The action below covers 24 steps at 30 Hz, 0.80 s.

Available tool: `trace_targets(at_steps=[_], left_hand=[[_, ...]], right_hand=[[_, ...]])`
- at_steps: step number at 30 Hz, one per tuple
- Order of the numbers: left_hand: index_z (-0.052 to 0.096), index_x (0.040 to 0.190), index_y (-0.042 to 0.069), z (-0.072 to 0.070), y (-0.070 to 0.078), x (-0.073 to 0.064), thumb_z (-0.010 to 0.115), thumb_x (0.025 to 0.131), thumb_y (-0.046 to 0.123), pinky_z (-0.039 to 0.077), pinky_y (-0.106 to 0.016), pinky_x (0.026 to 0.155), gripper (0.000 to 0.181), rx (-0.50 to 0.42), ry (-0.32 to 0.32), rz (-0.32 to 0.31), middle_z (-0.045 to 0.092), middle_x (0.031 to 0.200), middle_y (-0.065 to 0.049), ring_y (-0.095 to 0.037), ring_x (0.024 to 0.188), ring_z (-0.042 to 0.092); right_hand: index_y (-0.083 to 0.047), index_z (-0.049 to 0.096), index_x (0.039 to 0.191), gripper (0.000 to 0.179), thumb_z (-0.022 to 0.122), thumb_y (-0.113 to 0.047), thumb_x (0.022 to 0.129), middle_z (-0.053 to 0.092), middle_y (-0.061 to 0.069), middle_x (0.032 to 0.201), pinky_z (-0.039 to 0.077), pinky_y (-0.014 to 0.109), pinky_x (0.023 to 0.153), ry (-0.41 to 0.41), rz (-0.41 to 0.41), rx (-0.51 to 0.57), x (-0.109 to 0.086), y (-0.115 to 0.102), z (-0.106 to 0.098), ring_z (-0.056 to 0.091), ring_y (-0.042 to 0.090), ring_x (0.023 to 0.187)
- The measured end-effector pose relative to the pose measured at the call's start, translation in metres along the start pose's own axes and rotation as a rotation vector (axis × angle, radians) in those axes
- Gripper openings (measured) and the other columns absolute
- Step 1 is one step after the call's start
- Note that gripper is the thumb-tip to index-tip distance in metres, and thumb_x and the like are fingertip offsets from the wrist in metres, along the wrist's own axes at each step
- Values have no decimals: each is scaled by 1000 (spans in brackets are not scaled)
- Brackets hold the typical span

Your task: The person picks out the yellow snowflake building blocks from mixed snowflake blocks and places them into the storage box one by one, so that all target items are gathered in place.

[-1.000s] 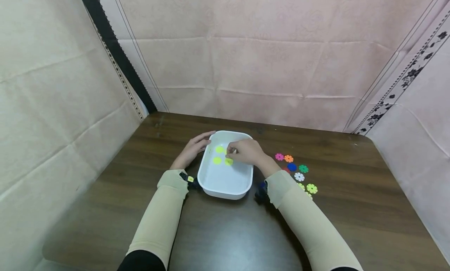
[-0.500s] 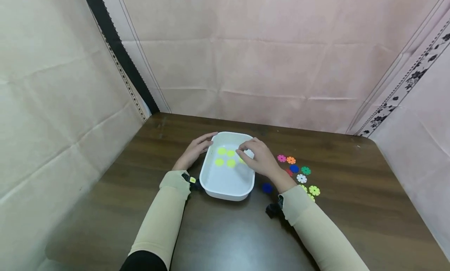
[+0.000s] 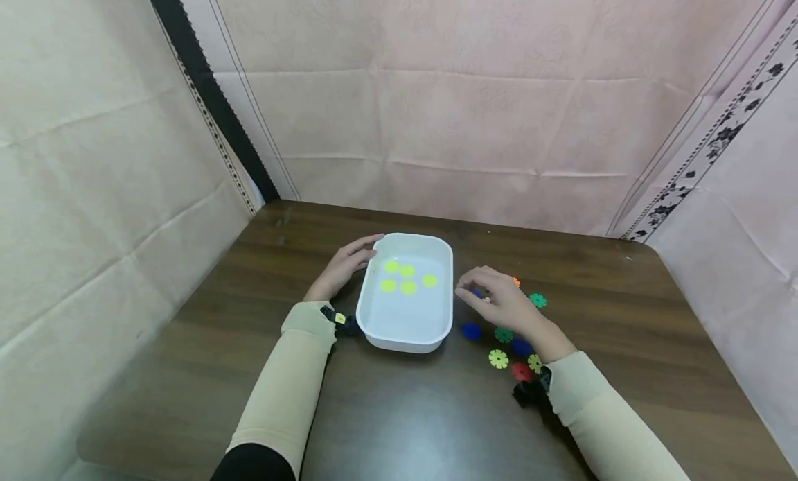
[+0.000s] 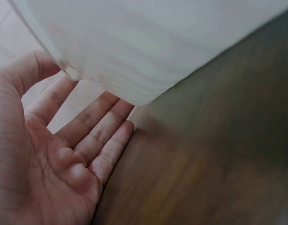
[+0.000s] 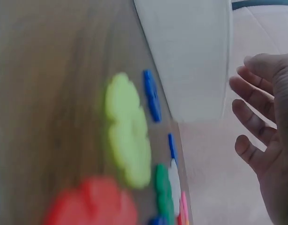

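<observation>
White rectangular plastic tray [image 3: 402,320], mid-frame, holds five yellow-green round pieces [image 3: 408,287]; left hand [image 3: 340,269], fingers extended, touches its upper-left edge. Right hand [image 3: 503,303], half-curled, apparently holding nothing, hovers among multicoloured flower-shaped pieces [image 3: 499,359] right of centre: likely selecting; next calls for a fingertip pinch.

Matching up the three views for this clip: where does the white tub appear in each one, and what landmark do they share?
Head: the white tub sits near the middle, between the left hand and the right hand.
Left wrist: the tub slants across the top.
Right wrist: the tub is at the top, right of centre.
Shared landmark: the brown wooden table.
</observation>
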<state>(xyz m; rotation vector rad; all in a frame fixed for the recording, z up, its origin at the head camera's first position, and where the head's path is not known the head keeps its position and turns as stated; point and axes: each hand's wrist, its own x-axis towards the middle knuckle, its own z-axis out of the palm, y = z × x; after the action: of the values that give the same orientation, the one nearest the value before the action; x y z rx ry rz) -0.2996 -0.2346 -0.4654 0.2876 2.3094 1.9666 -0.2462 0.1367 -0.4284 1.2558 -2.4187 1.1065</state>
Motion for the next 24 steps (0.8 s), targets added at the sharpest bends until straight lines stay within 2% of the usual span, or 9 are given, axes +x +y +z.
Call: trace_targets(at_steps=[3,7,11,19,24], left_hand=[[59,141,33,1,-1,-1,62,99,41,42,-42,111,43,-1,3,1,54,145,4,-18,130,54],[58,142,32,5,0,-3,61,100,39,42,-41,111,43,-2,-13,-2,51,149,5,-17,132,52],[58,142,32,5,2,-4,61,100,38,42,-41,110,42,1,-5,-3,53,147,5,-17,131,53],[59,141,33,2,3,1,62,99,40,42,-41,110,42,4,-1,-7,54,144,5,-16,129,54],[59,141,33,1,2,0,62,99,40,42,-41,110,43,5,5,-12,53,146,5,-17,129,54]], right_hand=[[-21,71,106,9,68,-24,98,67,-11,101,54,31,64,-4,3,-33,-12,6,-3,56,8,85],[-18,72,104,9,71,-18,96,66,-11,95,49,27,57,-48,1,-53,-27,14,-10,51,7,73],[-18,71,104,12,74,-15,93,65,-12,93,50,26,59,-110,39,-26,-37,18,-19,54,10,73],[-17,71,107,21,77,-28,91,63,-11,91,51,26,64,-246,164,-6,-52,23,-28,57,13,78],[-18,73,105,18,79,-23,89,64,-7,93,50,24,64,-268,142,0,-57,28,-25,56,14,77]])
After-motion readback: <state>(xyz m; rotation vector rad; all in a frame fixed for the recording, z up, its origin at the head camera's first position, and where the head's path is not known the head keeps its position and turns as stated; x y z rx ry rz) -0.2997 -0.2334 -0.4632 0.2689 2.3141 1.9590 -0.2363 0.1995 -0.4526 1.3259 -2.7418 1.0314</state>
